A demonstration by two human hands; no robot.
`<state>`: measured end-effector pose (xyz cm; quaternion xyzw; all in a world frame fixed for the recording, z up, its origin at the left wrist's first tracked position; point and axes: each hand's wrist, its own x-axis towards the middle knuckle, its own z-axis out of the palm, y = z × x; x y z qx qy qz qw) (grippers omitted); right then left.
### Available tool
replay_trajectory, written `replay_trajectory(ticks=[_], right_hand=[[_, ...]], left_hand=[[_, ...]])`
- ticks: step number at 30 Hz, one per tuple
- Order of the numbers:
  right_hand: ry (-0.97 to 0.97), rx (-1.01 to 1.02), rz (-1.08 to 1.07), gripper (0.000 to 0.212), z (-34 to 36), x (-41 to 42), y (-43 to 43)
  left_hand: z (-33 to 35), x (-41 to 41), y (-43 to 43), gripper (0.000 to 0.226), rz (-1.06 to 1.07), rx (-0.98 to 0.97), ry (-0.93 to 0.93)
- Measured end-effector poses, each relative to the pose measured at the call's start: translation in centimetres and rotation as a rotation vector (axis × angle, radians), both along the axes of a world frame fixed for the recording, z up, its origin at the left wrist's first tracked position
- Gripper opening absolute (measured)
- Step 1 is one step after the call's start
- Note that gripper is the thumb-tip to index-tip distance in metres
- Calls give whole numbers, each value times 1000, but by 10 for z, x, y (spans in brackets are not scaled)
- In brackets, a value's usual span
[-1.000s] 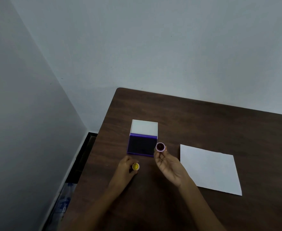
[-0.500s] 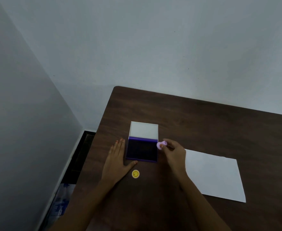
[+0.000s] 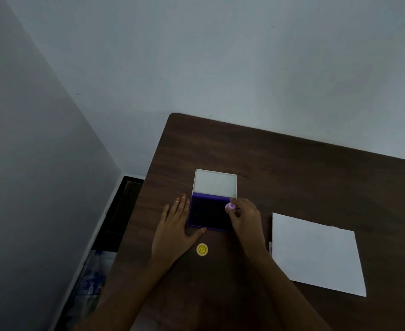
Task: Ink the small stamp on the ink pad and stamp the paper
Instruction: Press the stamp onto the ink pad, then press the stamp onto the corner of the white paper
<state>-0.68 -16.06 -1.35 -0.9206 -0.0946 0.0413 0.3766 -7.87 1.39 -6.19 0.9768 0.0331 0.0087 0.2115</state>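
Fingers (image 3: 238, 212) of the right hand (image 3: 246, 220) pinch the small stamp (image 3: 230, 207) over the ink pad (image 3: 208, 215); left hand (image 3: 172, 231) lies spread flat beside it.

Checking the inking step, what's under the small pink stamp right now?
The dark ink pad, near its right edge. The right hand holds the small stamp there; whether its face touches the ink is hidden.

A dark, matt wood-grain desk (image 3: 292, 168) carries a smooth white sheet of paper (image 3: 316, 254) beside a purple plastic ink pad (image 3: 208, 213), lid matt white.
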Motion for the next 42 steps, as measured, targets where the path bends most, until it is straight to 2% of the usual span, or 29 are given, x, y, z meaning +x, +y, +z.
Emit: replay_trajectory(ticks=[8,15,20,24,26,29,32,33,34,37,40,42], right_hand=[[3,-6,-22,19,-1,-4,3],[-13,-21,-8,16,-2,-5,3],[-10,-37,-2,14,0,-5,3],[116,25,-23,5,9,3,3],[235,180,-171,8,16,6,-1],[472,571,-534,23,30,10,-17],[840,1261,-717,24,43,8,-35],[926,1430,-757,22,46,6,-41],[982,1515,-764,20,49,4,-46],[1042,1592,-642,23,57,-1,-55],[1076,1636,-574,27,65,-4,-61],[1062,1643,-570,27,69,-3,-68]], left_hand=[[5,-2,-1,81,4,-30,3],[7,-3,-3,91,31,50,36],[6,-3,-3,84,33,38,48],[7,-5,-2,86,46,62,71],[7,-5,-2,85,40,65,77],[7,-5,-1,85,39,69,75],[7,-6,-1,93,40,93,82],[7,-6,-1,96,49,87,77],[7,-6,-2,97,60,73,75],[12,-8,-4,94,97,18,69],[20,-8,-4,68,115,-80,44],[24,-7,-6,50,199,-213,-10]])
